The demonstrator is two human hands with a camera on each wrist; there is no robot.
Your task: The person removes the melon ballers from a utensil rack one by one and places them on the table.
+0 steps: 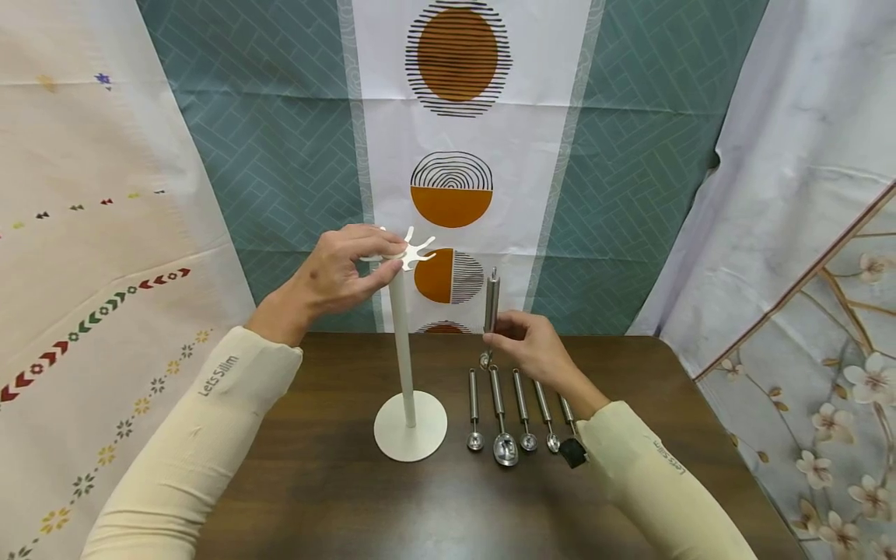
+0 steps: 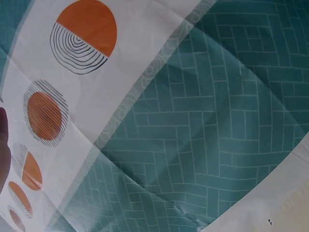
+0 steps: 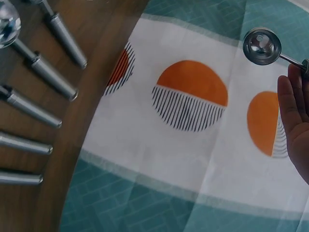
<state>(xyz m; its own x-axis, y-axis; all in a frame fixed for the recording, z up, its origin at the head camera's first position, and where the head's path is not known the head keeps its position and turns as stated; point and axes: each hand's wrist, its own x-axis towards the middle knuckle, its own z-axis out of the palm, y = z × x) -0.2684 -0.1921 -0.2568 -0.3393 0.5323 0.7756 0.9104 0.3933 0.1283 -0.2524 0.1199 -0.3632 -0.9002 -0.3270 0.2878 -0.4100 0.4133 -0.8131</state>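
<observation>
A white utensil stand (image 1: 404,350) rises from a round base on the table, with a star of curved hooks at its top. My left hand (image 1: 343,268) pinches the hooks on their left side between thumb and fingers. In the left wrist view only a sliver of that hand (image 2: 4,150) shows at the left edge. Right of the stand, my right hand (image 1: 535,346) grips a metal melon baller (image 1: 493,303) upright, handle up and bowl down. The right wrist view shows the melon baller's round bowl (image 3: 262,46), with a small hole, beyond the fingers (image 3: 286,99).
Several steel-handled utensils lie in a row on the brown table (image 1: 315,467), among them a large oval scoop (image 1: 505,449) and small ballers (image 1: 475,441). A black-ended tool (image 1: 572,453) is partly hidden by my right forearm. A patterned cloth (image 1: 280,155) hangs behind.
</observation>
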